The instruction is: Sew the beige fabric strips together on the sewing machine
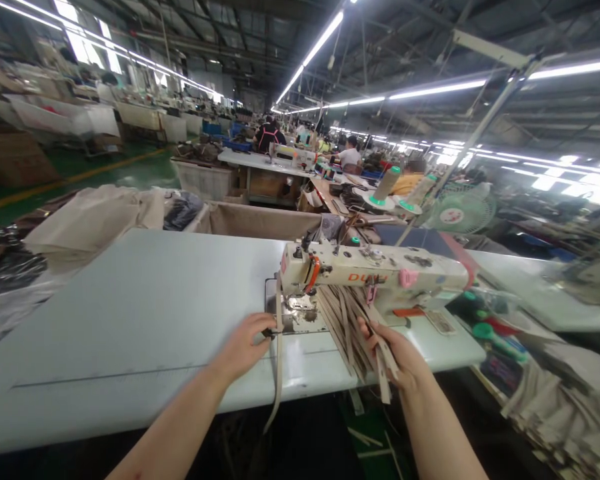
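Note:
My left hand [250, 343] is closed at the left side of the sewing machine's needle area, with a small dark tool [268, 333] at its fingertips; its exact kind is too small to make out. Right beside those fingertips, a long beige strip [279, 373] hangs down over the table's front edge. My right hand [393, 350] is closed around several beige fabric strips [384, 373] under the machine arm. More strips in the bundle [347, 327] fan out across the tabletop to its left. The white sewing machine [380, 270] stands over the metal needle plate [300, 313].
The pale sewing table [145, 320] spreads out to the left. Behind it is a fabric-lined bin [260, 220], with beige cloth [95, 217] piled at the left. Thread cones [387, 187] and a fan [460, 210] stand at the back right. Stacked pieces [560, 413] lie at lower right.

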Action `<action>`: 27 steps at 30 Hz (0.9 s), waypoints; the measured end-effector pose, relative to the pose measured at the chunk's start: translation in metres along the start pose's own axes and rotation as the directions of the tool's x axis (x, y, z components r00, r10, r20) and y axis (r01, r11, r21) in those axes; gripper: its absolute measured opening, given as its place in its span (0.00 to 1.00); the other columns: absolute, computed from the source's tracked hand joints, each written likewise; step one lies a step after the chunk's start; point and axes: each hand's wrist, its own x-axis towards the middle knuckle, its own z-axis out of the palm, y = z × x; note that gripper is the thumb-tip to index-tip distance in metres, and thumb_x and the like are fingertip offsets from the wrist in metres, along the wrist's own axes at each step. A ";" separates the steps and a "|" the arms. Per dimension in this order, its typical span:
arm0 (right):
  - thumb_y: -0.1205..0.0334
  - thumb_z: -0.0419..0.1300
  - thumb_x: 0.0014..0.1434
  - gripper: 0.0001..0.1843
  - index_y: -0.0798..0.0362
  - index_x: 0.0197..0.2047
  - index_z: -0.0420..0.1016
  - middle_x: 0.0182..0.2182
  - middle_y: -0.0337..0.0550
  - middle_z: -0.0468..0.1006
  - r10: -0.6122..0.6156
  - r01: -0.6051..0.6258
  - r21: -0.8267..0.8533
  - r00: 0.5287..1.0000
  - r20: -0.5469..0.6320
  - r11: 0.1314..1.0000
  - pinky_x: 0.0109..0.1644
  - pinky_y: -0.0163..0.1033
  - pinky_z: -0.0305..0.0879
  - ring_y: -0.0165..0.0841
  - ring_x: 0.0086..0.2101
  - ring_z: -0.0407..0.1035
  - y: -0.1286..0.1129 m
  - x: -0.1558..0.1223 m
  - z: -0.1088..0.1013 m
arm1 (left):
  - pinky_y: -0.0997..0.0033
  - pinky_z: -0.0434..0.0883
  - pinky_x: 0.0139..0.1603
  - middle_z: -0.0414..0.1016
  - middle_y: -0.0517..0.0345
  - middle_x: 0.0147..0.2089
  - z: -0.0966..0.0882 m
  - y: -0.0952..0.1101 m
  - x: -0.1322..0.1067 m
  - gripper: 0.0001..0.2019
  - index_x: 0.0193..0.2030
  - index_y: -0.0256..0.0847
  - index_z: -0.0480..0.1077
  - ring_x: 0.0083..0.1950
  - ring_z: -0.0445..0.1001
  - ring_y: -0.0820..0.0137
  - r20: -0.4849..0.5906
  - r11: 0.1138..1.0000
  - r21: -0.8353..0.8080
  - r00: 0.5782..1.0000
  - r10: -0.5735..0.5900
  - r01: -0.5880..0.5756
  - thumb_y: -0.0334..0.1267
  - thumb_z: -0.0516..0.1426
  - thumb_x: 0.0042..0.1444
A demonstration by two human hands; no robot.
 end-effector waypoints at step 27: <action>0.39 0.83 0.45 0.35 0.60 0.42 0.83 0.25 0.43 0.79 0.079 -0.051 -0.215 0.989 0.125 0.975 0.23 0.29 0.67 0.33 0.25 0.76 0.137 -0.058 -0.007 | 0.48 0.71 0.69 0.79 0.44 0.59 -0.005 0.017 0.026 0.35 0.57 0.41 0.78 0.64 0.75 0.51 -0.155 0.965 -0.127 0.956 -0.249 0.230 0.68 0.45 0.70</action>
